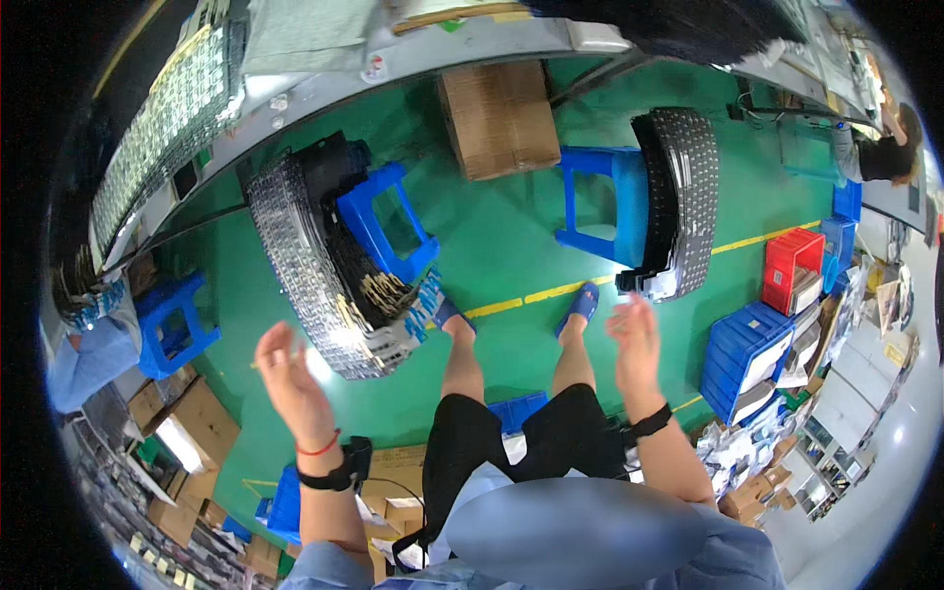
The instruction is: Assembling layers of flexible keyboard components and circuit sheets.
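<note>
I am seeing both hands, left hand (288,379) and right hand (636,341), hovering open and empty over tray stacks (313,270) on blue stools (388,221).

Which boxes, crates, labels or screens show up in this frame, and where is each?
Cardboard box: brown, square, on the green floor under the bench.
Red crate: right side, by the yellow floor line.
Blue crates: stacked, right, below the red one.
Cardboard boxes: brown, open, lower left.
No screens or readable labels visible.

Tall curved stack of black trays (315,265) leaning over a blue stool (388,221) on green floor
</note>
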Action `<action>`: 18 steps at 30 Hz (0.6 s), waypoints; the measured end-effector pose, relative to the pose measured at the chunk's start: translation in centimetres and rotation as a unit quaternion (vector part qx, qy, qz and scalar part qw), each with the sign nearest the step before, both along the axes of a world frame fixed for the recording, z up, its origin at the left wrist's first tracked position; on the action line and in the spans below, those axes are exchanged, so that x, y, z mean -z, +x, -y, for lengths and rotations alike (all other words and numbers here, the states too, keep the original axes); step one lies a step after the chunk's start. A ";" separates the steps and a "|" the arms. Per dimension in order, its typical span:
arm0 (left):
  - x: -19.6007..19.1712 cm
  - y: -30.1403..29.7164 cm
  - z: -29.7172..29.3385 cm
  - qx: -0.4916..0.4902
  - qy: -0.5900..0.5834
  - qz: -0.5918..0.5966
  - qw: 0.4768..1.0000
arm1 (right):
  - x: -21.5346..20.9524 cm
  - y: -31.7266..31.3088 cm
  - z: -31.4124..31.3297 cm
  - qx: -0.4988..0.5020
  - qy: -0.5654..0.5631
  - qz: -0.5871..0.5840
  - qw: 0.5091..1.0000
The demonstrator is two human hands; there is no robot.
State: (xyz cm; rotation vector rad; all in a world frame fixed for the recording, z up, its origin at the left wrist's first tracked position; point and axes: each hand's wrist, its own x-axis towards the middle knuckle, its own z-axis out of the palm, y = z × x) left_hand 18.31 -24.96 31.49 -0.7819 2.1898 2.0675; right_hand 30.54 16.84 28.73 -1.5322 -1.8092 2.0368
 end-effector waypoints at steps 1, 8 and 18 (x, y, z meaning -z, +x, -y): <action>-0.5 0.7 -3.1 0.063 0.088 -0.008 0.994 | -0.2 0.3 -2.7 0.021 0.039 0.005 0.999; 5.9 5.0 -29.4 0.246 0.323 0.250 0.879 | 6.2 -0.5 -24.8 0.005 0.221 -0.020 0.975; 20.6 0.0 -57.4 0.248 0.127 0.258 0.925 | 15.3 -5.5 -36.8 -0.164 0.033 0.017 0.986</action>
